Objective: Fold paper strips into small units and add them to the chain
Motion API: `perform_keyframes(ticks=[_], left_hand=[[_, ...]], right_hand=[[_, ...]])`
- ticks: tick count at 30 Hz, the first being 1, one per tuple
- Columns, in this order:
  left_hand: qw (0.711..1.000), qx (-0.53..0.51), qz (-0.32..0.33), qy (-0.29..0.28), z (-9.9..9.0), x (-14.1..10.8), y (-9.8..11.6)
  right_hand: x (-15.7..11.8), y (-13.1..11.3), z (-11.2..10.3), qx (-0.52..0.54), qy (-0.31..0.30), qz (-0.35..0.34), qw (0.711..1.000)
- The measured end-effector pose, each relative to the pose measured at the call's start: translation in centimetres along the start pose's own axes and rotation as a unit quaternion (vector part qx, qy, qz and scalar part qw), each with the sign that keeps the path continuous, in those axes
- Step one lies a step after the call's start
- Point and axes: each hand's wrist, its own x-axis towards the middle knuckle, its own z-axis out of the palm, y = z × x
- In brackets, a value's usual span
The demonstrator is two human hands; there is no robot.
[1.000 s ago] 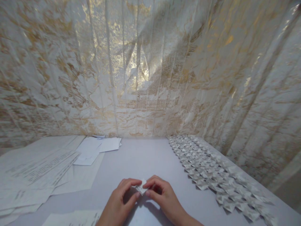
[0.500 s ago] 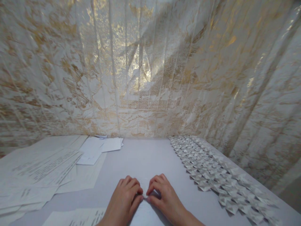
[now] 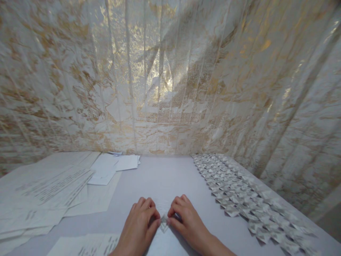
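Observation:
Between my two hands is a small folded piece of paper (image 3: 164, 224), pale with grey print, its lower end coming to a point. My left hand (image 3: 144, 222) pinches its left side between thumb and fingertips. On the opposite side, my right hand (image 3: 185, 222) grips it the same way with thumb and curled fingers. Under the folded paper, a bluish-white sheet (image 3: 163, 245) lies flat at the near edge of the view. Part of the folded paper is covered by my fingertips.
Rows of many small folded paper pieces (image 3: 237, 195) run along the right side of the white table (image 3: 157, 177). Printed sheets (image 3: 53, 192) overlap at the left, with plain white papers (image 3: 103, 172) behind. Another printed sheet (image 3: 85, 245) lies near my left forearm. A gold-patterned curtain (image 3: 170, 89) hangs behind.
My hands have moved slightly apart, and the folded paper between them now shows as a wider, pointed shape. Before, only a thin edge was visible.

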Motion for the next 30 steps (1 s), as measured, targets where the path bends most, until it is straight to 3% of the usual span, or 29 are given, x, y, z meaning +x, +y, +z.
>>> perform_keyframes(ticks=[6,14,24,30], left_hand=[[1.0,-0.01,-0.011,0.027,0.48,0.19,0.1],[0.999,-0.007,-0.019,0.035,0.85,0.21,0.09],[0.999,-0.014,-0.038,0.03,0.96,0.56,-0.09],[0.999,-0.026,-0.03,0.028,0.92,0.58,0.0]], right_hand=[[0.55,-0.39,0.07,0.025,0.024,0.055,0.998],[0.49,-0.37,0.28,0.013,0.041,0.065,0.997],[0.56,-0.04,0.11,0.012,-0.004,0.04,0.999],[0.7,-0.5,0.81,-0.005,0.03,0.056,0.998]])
